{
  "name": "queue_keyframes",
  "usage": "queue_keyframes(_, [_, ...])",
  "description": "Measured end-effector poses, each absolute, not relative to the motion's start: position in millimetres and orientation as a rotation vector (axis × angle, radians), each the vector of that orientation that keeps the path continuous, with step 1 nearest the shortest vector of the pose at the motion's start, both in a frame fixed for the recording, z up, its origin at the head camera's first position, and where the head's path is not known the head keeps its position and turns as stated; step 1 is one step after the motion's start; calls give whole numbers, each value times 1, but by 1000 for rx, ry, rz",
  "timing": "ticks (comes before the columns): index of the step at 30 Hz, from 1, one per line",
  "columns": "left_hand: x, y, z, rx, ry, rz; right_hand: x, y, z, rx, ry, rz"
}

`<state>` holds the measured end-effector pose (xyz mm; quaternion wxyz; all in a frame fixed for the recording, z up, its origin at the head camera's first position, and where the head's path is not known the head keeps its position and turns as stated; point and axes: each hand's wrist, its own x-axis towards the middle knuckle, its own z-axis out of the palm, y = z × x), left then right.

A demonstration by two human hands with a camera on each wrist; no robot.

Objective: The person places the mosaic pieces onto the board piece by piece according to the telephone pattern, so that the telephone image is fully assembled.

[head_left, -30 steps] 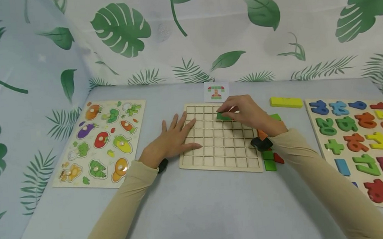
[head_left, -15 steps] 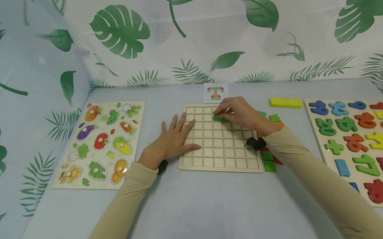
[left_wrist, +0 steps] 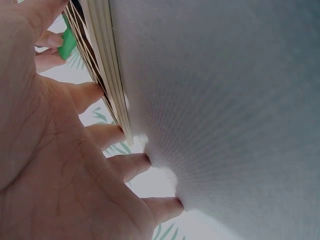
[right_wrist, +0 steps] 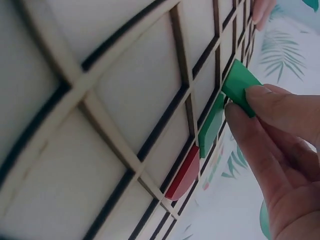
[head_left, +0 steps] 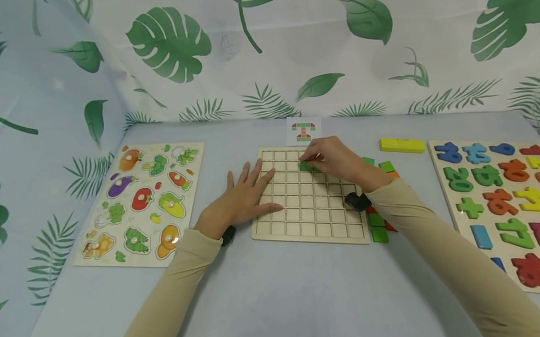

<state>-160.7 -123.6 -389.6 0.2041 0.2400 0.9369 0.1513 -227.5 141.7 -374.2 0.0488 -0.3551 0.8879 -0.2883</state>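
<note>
My right hand [head_left: 338, 158] pinches a green square block [right_wrist: 240, 82] between thumb and fingers over the far part of a wooden grid board [head_left: 296, 229]. The block is tilted at the edge of a cell. Beside it, in the right wrist view, another green block [right_wrist: 212, 127] and a red piece with a curved side [right_wrist: 184, 175] sit in the grid. My left hand [head_left: 239, 200] lies spread at the board's left edge. Its thumb and some fingers rest on the board, while other fingertips touch the table cloth. Behind the board is a card [head_left: 303, 130] with a T-shaped block pattern.
Loose green blocks [head_left: 379, 234], with red and orange ones, lie along the board's right side, partly under my right arm. A yellow bar [head_left: 402, 145] lies behind them. A vegetable puzzle [head_left: 143, 198] is at left, a number puzzle [head_left: 487, 209] at right.
My right hand has shifted slightly left across the board with the green block, more in the first half second than after. My left hand has stayed in place.
</note>
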Motion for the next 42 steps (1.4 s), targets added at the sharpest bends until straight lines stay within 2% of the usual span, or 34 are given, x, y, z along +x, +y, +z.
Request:
queue_keyframes(10, [-160,-124,-390,677,2621,428,-221,134,-373,-1091,2791,-607])
queue_keyframes(42, [-161,-124,-390,689,2626,407,-213,146,-373,-1248,2746,-646])
